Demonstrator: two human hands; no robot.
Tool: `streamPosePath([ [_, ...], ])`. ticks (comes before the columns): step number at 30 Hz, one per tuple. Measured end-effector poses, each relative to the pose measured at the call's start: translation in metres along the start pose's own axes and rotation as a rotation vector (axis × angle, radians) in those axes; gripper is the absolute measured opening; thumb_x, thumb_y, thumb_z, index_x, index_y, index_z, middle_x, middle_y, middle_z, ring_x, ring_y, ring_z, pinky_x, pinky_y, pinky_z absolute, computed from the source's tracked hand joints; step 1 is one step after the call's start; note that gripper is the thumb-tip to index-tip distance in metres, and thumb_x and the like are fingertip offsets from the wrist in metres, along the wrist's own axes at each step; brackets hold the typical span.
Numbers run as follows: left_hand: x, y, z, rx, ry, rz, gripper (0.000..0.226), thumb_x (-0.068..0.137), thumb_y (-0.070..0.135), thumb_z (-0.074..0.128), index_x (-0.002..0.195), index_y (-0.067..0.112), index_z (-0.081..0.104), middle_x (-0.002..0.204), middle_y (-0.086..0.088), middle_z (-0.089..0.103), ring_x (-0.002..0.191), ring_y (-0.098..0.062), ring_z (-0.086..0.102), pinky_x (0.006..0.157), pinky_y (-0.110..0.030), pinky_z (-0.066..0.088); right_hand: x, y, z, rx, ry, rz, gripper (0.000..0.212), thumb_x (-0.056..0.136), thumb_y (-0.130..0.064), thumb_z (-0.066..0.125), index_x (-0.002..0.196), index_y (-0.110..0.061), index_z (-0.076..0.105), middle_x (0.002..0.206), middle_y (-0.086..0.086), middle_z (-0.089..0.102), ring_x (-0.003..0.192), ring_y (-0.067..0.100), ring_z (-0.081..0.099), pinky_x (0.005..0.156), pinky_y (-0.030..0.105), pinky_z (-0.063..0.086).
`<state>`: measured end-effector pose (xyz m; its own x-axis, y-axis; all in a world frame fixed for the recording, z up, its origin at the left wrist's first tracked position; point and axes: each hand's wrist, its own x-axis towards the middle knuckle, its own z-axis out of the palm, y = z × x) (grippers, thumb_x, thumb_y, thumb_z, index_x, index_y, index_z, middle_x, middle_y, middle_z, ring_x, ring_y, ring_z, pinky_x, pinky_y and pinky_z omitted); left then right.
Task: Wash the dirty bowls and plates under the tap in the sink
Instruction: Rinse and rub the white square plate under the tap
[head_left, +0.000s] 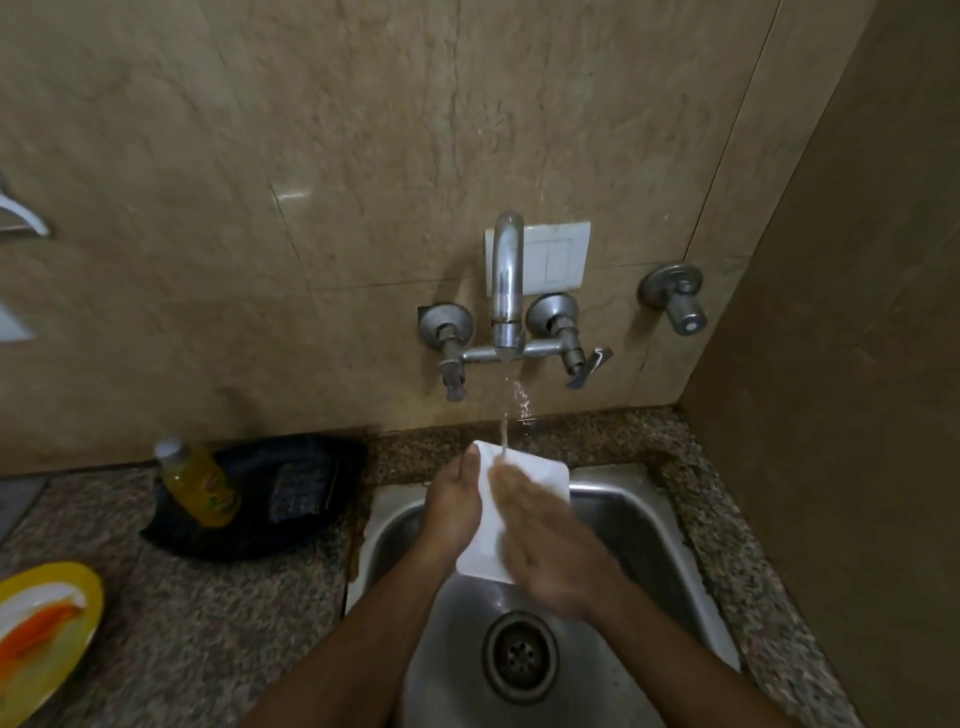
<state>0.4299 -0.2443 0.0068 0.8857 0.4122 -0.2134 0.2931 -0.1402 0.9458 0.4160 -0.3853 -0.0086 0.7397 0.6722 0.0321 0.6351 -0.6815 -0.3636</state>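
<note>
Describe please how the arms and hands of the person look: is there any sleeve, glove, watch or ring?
Both forearms are bare as far as the picture shows; no sleeve edge is in view. The left hand has no glove, and no watch or bracelet shows at its wrist. The right hand is also ungloved, but it is blurred, so a ring cannot be ruled out. No markings are visible.

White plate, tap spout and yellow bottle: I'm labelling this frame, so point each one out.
white plate (540, 475): head view, bare upper right part.
tap spout (506, 275): head view, mid pipe.
yellow bottle (202, 486): head view, body.
</note>
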Motion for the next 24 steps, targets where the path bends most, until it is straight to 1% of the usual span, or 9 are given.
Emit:
streamPosePath([
  [2,-0.001,-0.002,0.000,0.004,0.014,-0.001,0.037,0.105,0.034,0.039,0.089,0.017,0.068,0.086,0.000,0.069,0.082,-0.012,0.063,0.074,-0.026,0.048,0.003,-0.001,0.001,-0.005,0.003,0.044,0.070,0.099,-0.043,0.021,0.156,-0.019,-0.011,0.161,-0.005,-0.021,0.149,0.008,-0.017,0.123,0.032,-0.002],
  [4,-0.001,0.000,-0.001,0.001,0.037,-0.010,0.039,0.105,0.033,0.041,0.080,0.015,0.065,0.077,0.000,0.065,0.075,-0.012,0.060,0.066,-0.024,0.045,0.004,-0.008,0.001,0.054,0.006,0.005,0.073,0.094,-0.046,0.016,0.157,-0.015,-0.005,0.164,0.000,-0.013,0.151,0.010,-0.012,0.124,0.031,-0.001],
  [7,-0.001,0.001,-0.003,0.044,0.063,0.025,0.037,0.105,0.032,0.039,0.092,0.013,0.068,0.087,0.000,0.067,0.084,-0.014,0.061,0.074,-0.026,0.044,0.005,-0.001,0.003,0.017,0.042,0.041,0.071,0.097,-0.045,0.019,0.158,-0.016,-0.004,0.164,-0.001,-0.014,0.150,0.007,-0.013,0.124,0.034,0.003],
  [11,-0.003,-0.001,-0.004,0.052,0.081,0.005,0.036,0.105,0.031,0.039,0.089,0.013,0.065,0.084,-0.001,0.066,0.080,-0.013,0.060,0.066,-0.023,0.044,0.006,-0.002,0.008,0.024,0.017,-0.012,0.069,0.100,-0.042,0.023,0.157,-0.013,-0.002,0.163,0.001,-0.013,0.151,0.010,-0.013,0.124,0.031,0.001],
  [14,-0.003,-0.003,-0.006,0.068,0.096,0.013,0.037,0.105,0.033,0.039,0.100,0.010,0.068,0.094,-0.002,0.067,0.089,-0.018,0.061,0.077,-0.025,0.042,0.010,0.005,0.010,-0.015,0.022,0.062,0.071,0.098,-0.047,0.016,0.157,-0.016,-0.006,0.164,0.002,-0.017,0.150,0.011,-0.014,0.124,0.036,0.003],
  [16,-0.002,-0.005,-0.009,0.116,0.125,0.034,0.040,0.105,0.032,0.038,0.104,0.007,0.069,0.096,-0.004,0.067,0.089,-0.018,0.060,0.079,-0.025,0.041,0.007,0.006,0.011,-0.016,0.002,0.078,0.073,0.097,-0.048,0.018,0.157,-0.016,-0.009,0.163,0.004,-0.020,0.150,0.013,-0.015,0.122,0.031,-0.005],
  [20,0.001,0.002,-0.012,0.131,0.127,0.072,0.040,0.105,0.033,0.039,0.085,0.010,0.065,0.080,-0.004,0.064,0.073,-0.016,0.057,0.065,-0.026,0.038,0.006,0.002,0.009,0.004,0.051,0.018,0.069,0.102,-0.039,0.031,0.157,-0.018,-0.007,0.158,-0.007,-0.021,0.148,0.005,-0.015,0.123,0.028,-0.002],
  [22,0.003,0.005,-0.015,0.144,0.121,0.088,0.042,0.105,0.032,0.038,0.084,0.007,0.065,0.078,-0.003,0.064,0.072,-0.014,0.057,0.066,-0.027,0.039,0.007,0.000,0.013,-0.014,0.047,0.052,0.070,0.102,-0.041,0.027,0.156,-0.017,-0.012,0.159,-0.004,-0.023,0.148,0.007,-0.019,0.121,0.026,-0.008],
  [24,0.004,0.003,-0.018,0.153,0.113,0.104,0.044,0.105,0.033,0.038,0.086,0.005,0.067,0.080,-0.004,0.066,0.073,-0.015,0.059,0.067,-0.028,0.042,0.004,-0.002,0.015,-0.008,0.030,0.049,0.069,0.101,-0.045,0.021,0.157,-0.017,-0.008,0.163,-0.001,-0.017,0.149,0.010,-0.016,0.122,0.030,-0.007],
])
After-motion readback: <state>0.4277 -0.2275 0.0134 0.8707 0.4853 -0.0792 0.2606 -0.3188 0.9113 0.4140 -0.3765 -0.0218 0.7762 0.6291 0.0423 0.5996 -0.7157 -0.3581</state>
